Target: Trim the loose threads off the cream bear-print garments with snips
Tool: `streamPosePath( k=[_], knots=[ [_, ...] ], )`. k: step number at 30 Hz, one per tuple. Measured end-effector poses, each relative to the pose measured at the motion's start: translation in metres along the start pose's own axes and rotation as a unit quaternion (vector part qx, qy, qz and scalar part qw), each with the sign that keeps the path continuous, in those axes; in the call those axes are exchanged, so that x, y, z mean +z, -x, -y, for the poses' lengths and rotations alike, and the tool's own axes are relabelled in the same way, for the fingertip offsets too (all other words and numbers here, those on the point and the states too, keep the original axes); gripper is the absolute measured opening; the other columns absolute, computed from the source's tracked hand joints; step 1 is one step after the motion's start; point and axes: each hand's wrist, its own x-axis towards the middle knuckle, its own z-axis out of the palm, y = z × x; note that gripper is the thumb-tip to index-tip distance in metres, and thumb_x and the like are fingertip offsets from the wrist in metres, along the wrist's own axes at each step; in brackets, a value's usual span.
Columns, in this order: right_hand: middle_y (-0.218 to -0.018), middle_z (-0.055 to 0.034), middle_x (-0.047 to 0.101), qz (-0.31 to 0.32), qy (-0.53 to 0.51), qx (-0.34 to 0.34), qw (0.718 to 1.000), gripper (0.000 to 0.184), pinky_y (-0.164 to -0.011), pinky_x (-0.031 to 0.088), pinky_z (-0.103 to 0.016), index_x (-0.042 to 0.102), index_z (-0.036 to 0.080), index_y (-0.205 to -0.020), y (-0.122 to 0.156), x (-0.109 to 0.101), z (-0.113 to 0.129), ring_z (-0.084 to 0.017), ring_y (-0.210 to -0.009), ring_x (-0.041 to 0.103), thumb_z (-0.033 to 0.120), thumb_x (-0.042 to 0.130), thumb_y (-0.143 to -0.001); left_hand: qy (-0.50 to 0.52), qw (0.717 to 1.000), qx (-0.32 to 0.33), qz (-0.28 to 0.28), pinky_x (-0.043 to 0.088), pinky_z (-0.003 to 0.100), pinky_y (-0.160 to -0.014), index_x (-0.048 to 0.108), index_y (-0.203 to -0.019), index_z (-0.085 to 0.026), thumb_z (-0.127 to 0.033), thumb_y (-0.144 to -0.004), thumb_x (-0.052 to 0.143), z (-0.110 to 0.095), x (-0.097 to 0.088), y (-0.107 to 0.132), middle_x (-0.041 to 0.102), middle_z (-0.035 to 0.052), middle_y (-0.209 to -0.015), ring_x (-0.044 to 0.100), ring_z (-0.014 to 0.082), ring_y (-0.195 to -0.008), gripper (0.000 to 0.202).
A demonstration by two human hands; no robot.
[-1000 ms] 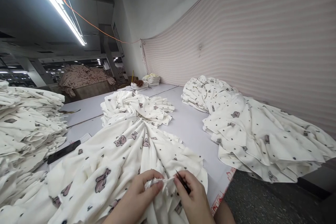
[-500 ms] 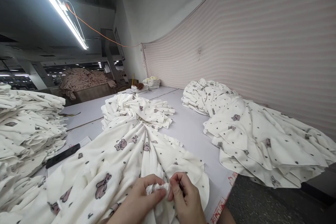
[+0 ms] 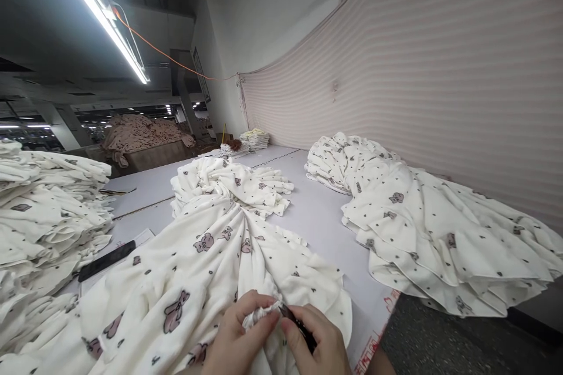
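White plush fabric (image 3: 200, 269) with mauve bear prints and dark dots lies gathered in front of me. Its ruffled white edge (image 3: 259, 315) is pinched between the thumb and fingers of my left hand (image 3: 240, 331). My right hand (image 3: 319, 340) is closed around small dark thread snips (image 3: 307, 334), partly hidden by the fingers. The tip of the snips is at the right end of the pinched edge, close to my left fingertips. Whether the blades are apart I cannot make out.
A heap of the same fabric (image 3: 435, 228) hangs over the table's right edge, and another pile (image 3: 48, 217) rises at left. A black phone (image 3: 107, 261) lies on paper at left. Folded cloths (image 3: 255, 139) stand at the back of the table (image 3: 325, 217).
My right hand has turned, and the dark snips now show more, their tip brought against the ruffled edge. My left hand keeps its pinch with little movement.
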Motion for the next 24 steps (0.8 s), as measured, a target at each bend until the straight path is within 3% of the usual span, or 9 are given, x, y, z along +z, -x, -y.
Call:
streamPosePath(
  k=[4,8,13,17,20,22,24],
  knots=[
    [-0.072,-0.0052,0.07,0.023,-0.012,0.012,1.0,0.034,-0.064,0.049,-0.024,0.074,0.019,-0.083,-0.005,-0.001,-0.001,-0.019,-0.068,0.065,0.045,0.052,-0.09,0.004,0.999,0.032,0.011,0.052,0.032,-0.085,0.074,-0.084,-0.023,-0.042,-0.075,0.068,-0.003,-0.002,0.001,0.073,0.0037,-0.086,0.066,0.0248,-0.091,0.022],
    [-0.074,-0.0047,0.07,0.048,-0.032,0.028,0.998,0.033,-0.064,0.05,-0.024,0.074,0.02,-0.087,-0.002,-0.009,-0.006,-0.019,-0.07,0.066,0.046,0.055,-0.088,-0.002,0.997,0.043,0.067,0.049,0.03,-0.085,0.072,-0.086,-0.022,-0.035,-0.083,0.062,-0.003,-0.003,-0.001,0.07,0.0034,-0.087,0.065,0.0224,-0.09,0.017],
    [-0.08,-0.0035,0.071,0.052,0.023,0.008,0.998,0.024,-0.067,0.05,-0.024,0.074,0.023,-0.093,0.001,-0.016,-0.001,-0.019,-0.076,0.067,0.039,0.056,-0.086,-0.048,0.99,0.049,0.127,0.048,0.03,-0.083,0.07,-0.09,-0.022,-0.031,-0.086,0.057,-0.002,-0.004,-0.005,0.067,0.0036,-0.087,0.063,0.0216,-0.089,0.016],
    [-0.082,-0.0037,0.071,0.072,0.072,-0.01,0.995,0.024,-0.066,0.049,-0.025,0.072,0.025,-0.097,-0.001,-0.021,0.006,-0.02,-0.076,0.067,0.038,0.055,-0.087,-0.097,0.98,0.033,0.173,0.047,0.028,-0.078,0.071,-0.088,-0.023,-0.03,-0.086,0.056,-0.012,-0.005,-0.007,0.067,0.0024,-0.087,0.063,0.02,-0.084,0.017],
    [-0.077,-0.0033,0.07,0.078,0.075,-0.007,0.994,0.025,-0.064,0.047,-0.024,0.073,0.024,-0.088,-0.004,-0.025,0.006,-0.019,-0.073,0.067,0.037,0.052,-0.091,-0.145,0.97,0.048,0.187,0.047,0.026,-0.072,0.071,-0.082,-0.023,-0.03,-0.086,0.056,-0.022,-0.006,-0.011,0.067,0.0016,-0.087,0.063,0.0191,-0.08,0.016],
    [-0.073,-0.0026,0.069,0.063,0.052,0.011,0.997,0.028,-0.063,0.047,-0.022,0.072,0.021,-0.08,-0.003,-0.029,0.0,-0.018,-0.07,0.066,0.038,0.052,-0.091,-0.144,0.974,0.075,0.16,0.047,0.026,-0.074,0.071,-0.082,-0.023,-0.03,-0.086,0.056,-0.027,-0.011,-0.016,0.068,0.0011,-0.086,0.064,0.0199,-0.081,0.017],
    [-0.071,-0.0026,0.069,0.03,0.039,0.046,0.998,0.031,-0.062,0.049,-0.023,0.069,0.02,-0.077,0.001,-0.036,-0.013,-0.018,-0.068,0.065,0.042,0.052,-0.091,-0.099,0.989,0.07,0.083,0.048,0.027,-0.076,0.071,-0.084,-0.023,-0.034,-0.085,0.058,-0.028,-0.024,-0.025,0.071,0.0003,-0.085,0.065,0.0213,-0.084,0.017]
  ],
)
